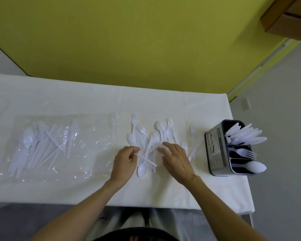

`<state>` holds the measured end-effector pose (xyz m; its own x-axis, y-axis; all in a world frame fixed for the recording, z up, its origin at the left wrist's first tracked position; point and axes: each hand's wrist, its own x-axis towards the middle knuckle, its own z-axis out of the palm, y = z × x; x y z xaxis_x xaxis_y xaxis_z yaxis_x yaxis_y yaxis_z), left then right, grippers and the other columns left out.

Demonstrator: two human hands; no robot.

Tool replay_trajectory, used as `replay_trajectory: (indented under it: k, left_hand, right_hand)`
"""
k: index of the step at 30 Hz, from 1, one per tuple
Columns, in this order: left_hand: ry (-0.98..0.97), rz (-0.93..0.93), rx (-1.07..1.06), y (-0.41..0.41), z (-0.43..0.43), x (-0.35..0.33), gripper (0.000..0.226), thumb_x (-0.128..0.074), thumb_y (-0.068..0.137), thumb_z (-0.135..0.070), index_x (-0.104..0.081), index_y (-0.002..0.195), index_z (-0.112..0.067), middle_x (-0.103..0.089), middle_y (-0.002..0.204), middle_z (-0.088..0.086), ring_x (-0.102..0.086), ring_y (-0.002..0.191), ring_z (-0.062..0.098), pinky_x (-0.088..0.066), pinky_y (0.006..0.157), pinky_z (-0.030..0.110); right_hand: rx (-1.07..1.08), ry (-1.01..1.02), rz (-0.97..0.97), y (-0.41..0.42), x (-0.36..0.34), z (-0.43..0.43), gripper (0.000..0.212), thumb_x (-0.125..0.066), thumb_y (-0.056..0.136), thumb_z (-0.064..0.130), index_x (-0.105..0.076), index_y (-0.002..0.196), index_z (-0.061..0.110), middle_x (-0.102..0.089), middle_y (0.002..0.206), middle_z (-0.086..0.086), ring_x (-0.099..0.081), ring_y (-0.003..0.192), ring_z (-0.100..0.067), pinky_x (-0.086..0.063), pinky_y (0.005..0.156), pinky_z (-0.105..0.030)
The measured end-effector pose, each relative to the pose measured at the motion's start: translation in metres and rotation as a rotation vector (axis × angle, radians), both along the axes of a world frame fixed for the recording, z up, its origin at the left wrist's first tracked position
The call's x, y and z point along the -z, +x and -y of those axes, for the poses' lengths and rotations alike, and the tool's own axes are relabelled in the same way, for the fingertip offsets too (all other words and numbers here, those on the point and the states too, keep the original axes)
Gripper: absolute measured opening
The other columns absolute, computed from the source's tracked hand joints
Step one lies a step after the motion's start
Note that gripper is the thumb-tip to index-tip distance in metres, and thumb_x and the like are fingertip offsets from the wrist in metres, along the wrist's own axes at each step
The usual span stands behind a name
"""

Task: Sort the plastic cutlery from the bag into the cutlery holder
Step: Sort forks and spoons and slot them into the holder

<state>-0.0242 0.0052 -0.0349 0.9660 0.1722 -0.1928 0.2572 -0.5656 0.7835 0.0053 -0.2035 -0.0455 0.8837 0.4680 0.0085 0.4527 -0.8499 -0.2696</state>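
— Hands first: how are they seen?
— Fingers of the left hand (124, 161) are pinched shut on the handle of a white plastic piece (147, 160) that lies slanted on the table; whether a fork or a knife cannot be told. The right hand (176, 158) is held open, palm down, fingers spread over the loose pile of cutlery (151, 136), its fingertips touching the topmost pieces.
— And the pile itself?
— Forks and spoons are scattered across the middle of the white-covered table (42, 94), some crossed over one another. One spoon (142, 170) is laid bowl-first toward the near edge, between the two hands.
— Where is the bag?
— The clear plastic bag (63, 146) is spread flat toward the left edge, with more white cutlery seen through it.
— The holder?
— The cutlery holder (215, 150) is set at the right edge, well apart from the hands. Knives are stood in its far compartment, forks in the middle one, a spoon in the near one.
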Motion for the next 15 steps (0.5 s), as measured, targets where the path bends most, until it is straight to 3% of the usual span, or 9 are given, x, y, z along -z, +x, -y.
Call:
replay_trajectory:
  k: [4, 9, 13, 15]
  left_hand:
    - [0.000, 0.034, 0.002, -0.001, -0.008, -0.004, 0.009, -0.065, 0.087, -0.012, -0.071, 0.090, -0.018, -0.066, 0.087, -0.009, -0.061, 0.087, 0.008, -0.045, 0.073, 0.005]
    - [0.046, 0.075, 0.036, 0.006, -0.008, 0.005, 0.016, -0.069, 0.081, -0.004, -0.069, 0.089, -0.018, -0.064, 0.087, -0.009, -0.056, 0.093, 0.013, -0.055, 0.080, 0.026]
    - [0.039, 0.119, 0.055, 0.011, -0.004, 0.007, 0.020, -0.066, 0.081, 0.004, -0.069, 0.087, -0.015, -0.054, 0.092, -0.012, -0.051, 0.097, 0.014, -0.054, 0.079, 0.025]
    - [0.012, 0.143, 0.035, 0.014, 0.000, 0.007, 0.020, -0.067, 0.080, 0.006, -0.068, 0.085, -0.013, -0.047, 0.093, -0.016, -0.051, 0.096, 0.015, -0.053, 0.079, 0.022]
  right_hand:
    - [-0.009, -0.059, 0.004, 0.013, 0.000, -0.028, 0.043, -0.085, 0.066, 0.014, -0.067, 0.105, 0.015, -0.067, 0.112, -0.010, -0.065, 0.092, -0.032, -0.054, 0.073, -0.039]
    - [0.090, -0.186, -0.014, 0.016, 0.000, -0.035, 0.049, -0.093, 0.045, 0.009, -0.064, 0.084, 0.016, -0.062, 0.080, -0.004, -0.056, 0.068, -0.025, -0.045, 0.055, -0.033]
    - [0.131, -0.201, 0.004, 0.018, -0.003, -0.021, 0.040, -0.090, 0.049, 0.003, -0.061, 0.074, 0.015, -0.058, 0.067, -0.002, -0.052, 0.061, -0.023, -0.039, 0.050, -0.031]
    - [0.168, -0.137, -0.036, 0.018, -0.005, -0.009, 0.026, -0.085, 0.063, 0.005, -0.062, 0.074, 0.012, -0.059, 0.068, -0.003, -0.053, 0.061, -0.024, -0.041, 0.047, -0.031]
